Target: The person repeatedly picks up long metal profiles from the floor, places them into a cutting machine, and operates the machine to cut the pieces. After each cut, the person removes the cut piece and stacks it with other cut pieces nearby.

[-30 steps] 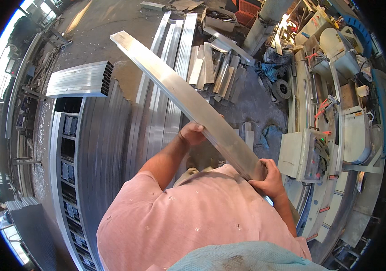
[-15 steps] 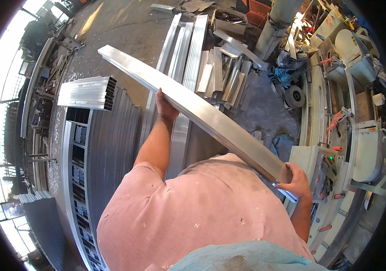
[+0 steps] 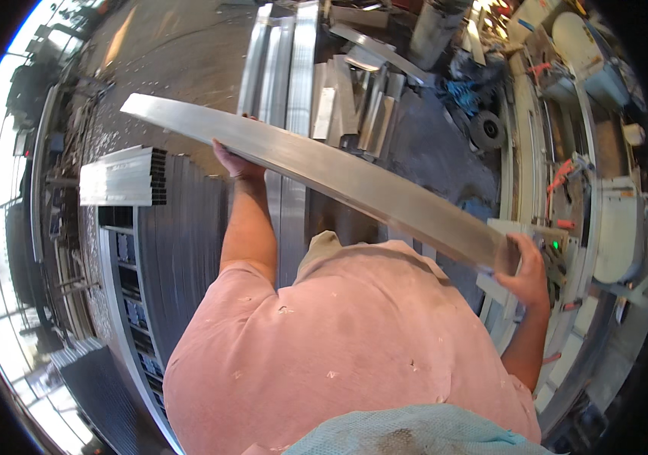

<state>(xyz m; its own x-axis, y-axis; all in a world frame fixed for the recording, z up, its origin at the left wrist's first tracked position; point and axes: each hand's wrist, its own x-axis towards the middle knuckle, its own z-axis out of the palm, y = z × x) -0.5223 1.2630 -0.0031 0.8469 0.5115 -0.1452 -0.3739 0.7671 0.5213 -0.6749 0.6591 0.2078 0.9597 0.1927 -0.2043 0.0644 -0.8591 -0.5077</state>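
Note:
A long silvery metal profile [image 3: 324, 163] is held up across the front of my body, its far end at the upper left and its near end at the right. My left hand [image 3: 237, 161] grips it from below, left of its middle, with fingertips showing over the far edge. At the near end my right hand [image 3: 523, 269] is closed around the profile, thumb on the near side and fingers at the end. Past the profile, several long metal profiles [image 3: 301, 68] lie on the floor.
A stack of short profiles [image 3: 123, 178] sits on a black-and-silver rack [image 3: 115, 265] at the left, beside long grey profiles [image 3: 184, 227]. Offcuts [image 3: 347, 98] lie ahead, near a wheel [image 3: 486, 130]. Along the right runs a machine bench [image 3: 559, 227] with a green light.
The profile has swung a little to the left at its far end, and its near end has moved right and up. Both hands have moved with it, still gripping.

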